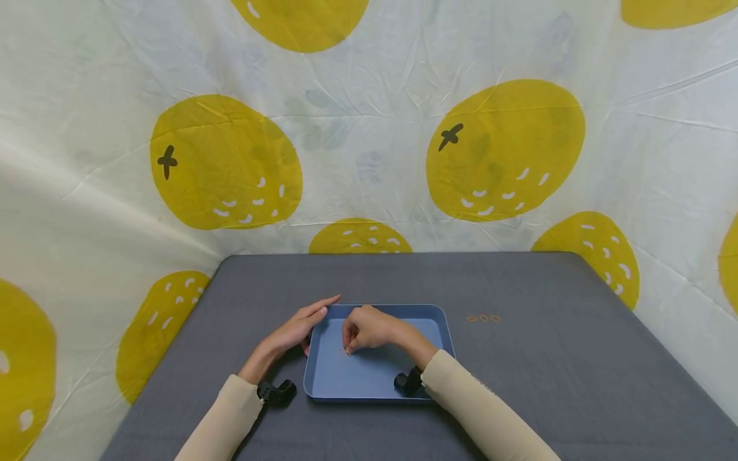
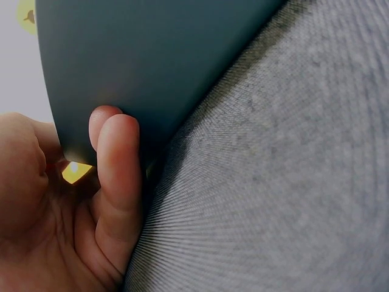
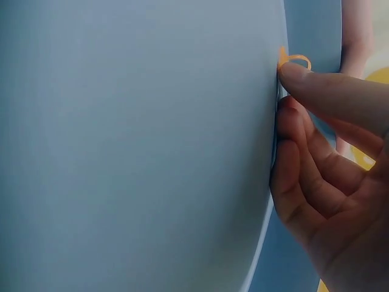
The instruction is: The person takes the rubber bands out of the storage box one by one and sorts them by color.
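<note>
A shallow blue tray [image 1: 369, 381] lies on the grey tabletop. My right hand [image 1: 371, 328] is over its left half, thumb and fingertips pinching a small orange rubber band [image 3: 283, 56] low at the tray floor. Part of the band loops out beyond the thumb in the right wrist view. At the tray's left side is my left hand [image 1: 293, 331], its upper fingers stretched along the far left corner. In the left wrist view, two fingers [image 2: 118, 164] rest against the tray's outer wall.
Three orange rubber bands [image 1: 483, 318] lie in a row on the grey cloth [image 1: 553, 371], right of the tray. Behind the table hangs a pale curtain [image 1: 369, 160] with yellow fruit prints. Each wrist carries a black camera mount [image 1: 278, 392].
</note>
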Available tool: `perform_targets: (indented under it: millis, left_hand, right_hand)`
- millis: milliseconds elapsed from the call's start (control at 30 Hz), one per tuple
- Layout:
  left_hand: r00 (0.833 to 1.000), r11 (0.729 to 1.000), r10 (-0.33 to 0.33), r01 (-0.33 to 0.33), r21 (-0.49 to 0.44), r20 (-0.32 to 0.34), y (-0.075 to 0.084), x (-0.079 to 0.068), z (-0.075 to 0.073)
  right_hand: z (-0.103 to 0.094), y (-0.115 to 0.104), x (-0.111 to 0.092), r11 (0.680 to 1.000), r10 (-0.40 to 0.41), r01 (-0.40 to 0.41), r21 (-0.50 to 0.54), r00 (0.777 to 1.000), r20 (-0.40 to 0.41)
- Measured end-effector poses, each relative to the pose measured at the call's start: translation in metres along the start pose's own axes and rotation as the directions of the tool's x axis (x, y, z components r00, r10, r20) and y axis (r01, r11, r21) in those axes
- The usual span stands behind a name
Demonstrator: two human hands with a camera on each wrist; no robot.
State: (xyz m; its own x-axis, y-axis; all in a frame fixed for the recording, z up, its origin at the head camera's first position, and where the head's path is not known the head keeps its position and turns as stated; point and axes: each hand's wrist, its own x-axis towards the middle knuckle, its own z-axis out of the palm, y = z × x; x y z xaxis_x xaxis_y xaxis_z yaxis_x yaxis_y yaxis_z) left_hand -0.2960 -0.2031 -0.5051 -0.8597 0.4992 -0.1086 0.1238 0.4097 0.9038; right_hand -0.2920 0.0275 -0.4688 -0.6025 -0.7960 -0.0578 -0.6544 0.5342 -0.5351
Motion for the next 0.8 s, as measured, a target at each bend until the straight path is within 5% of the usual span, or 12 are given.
perform_targets:
  millis: [800]
  left_hand:
    - [1.000, 1.000, 0.000, 0.000, -0.014, 0.013, 0.003, -0.003, 0.001]
  right_hand:
    - [-0.014, -0.007, -0.011, 1.000, 0.012, -0.011, 0.015, 0.999, -0.030]
